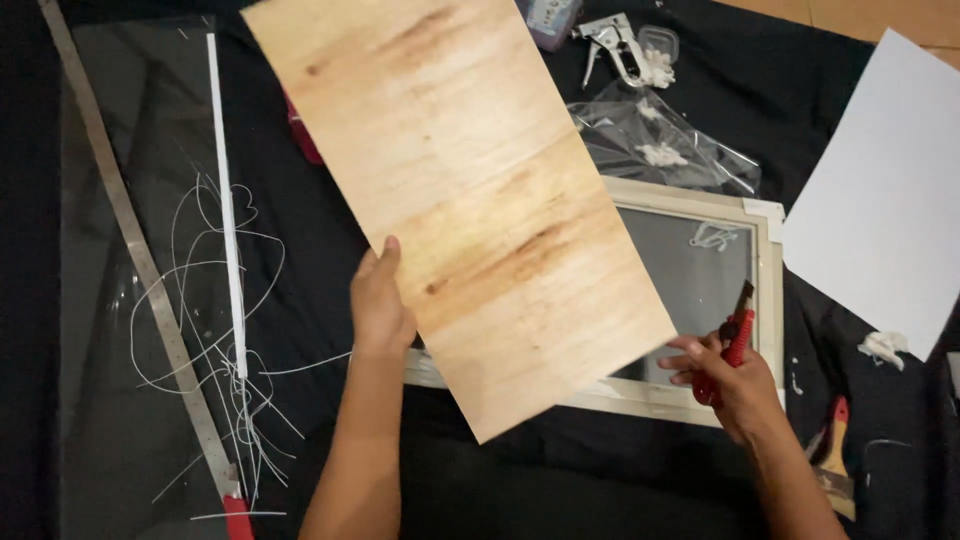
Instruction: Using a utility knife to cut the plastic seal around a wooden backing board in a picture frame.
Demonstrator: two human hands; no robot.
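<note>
A light plywood board is held up, tilted, over the black cloth. My left hand grips its left edge, thumb on top. My right hand touches the board's lower right corner with its fingertips while it holds a red utility knife, blade end pointing up. Under the board lies a cream picture frame with a glass pane, partly hidden by the board.
A long metal ruler and a thin white strip lie on a clear sheet at left among several thin white shavings. A staple gun, a plastic bag, a white sheet and a red-handled tool are at right.
</note>
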